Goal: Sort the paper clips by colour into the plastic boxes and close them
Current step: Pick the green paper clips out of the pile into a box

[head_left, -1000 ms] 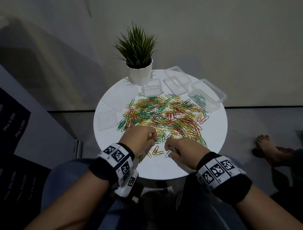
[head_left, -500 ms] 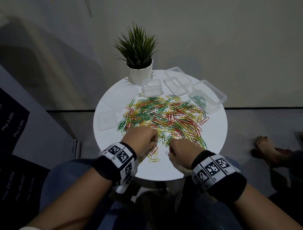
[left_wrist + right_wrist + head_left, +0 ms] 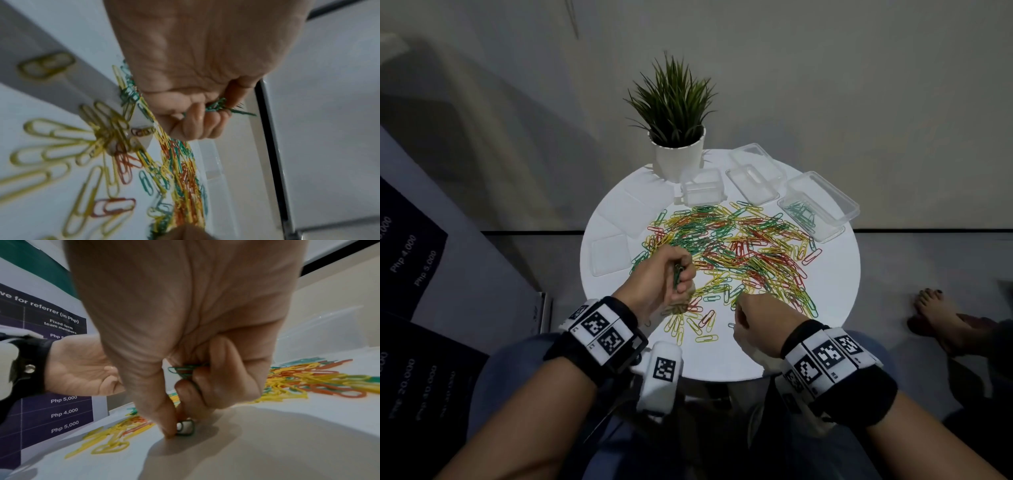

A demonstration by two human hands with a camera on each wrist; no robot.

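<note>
A heap of green, yellow and red paper clips [image 3: 736, 250] covers the middle of the round white table [image 3: 835, 298]. My left hand [image 3: 671, 274] is lifted over the heap's near left edge, its curled fingers gripping a bunch of green clips [image 3: 220, 106]. My right hand [image 3: 756, 318] is down at the near edge of the heap. It keeps green clips [image 3: 185, 369] in its curled fingers while thumb and forefinger pinch one more green clip [image 3: 186, 429] on the table. An open clear box [image 3: 811, 219] at the back right holds green clips.
A potted plant [image 3: 674, 137] stands at the table's far edge. Two more clear boxes [image 3: 702, 188] [image 3: 753, 181] sit beside it, and loose clear lids [image 3: 609, 255] lie at the left. A bare foot [image 3: 941, 318] rests on the floor to the right.
My left hand has risen and moved forward over the heap with its green clips. The right hand shifted slightly right and forward, pinching a clip on the table.
</note>
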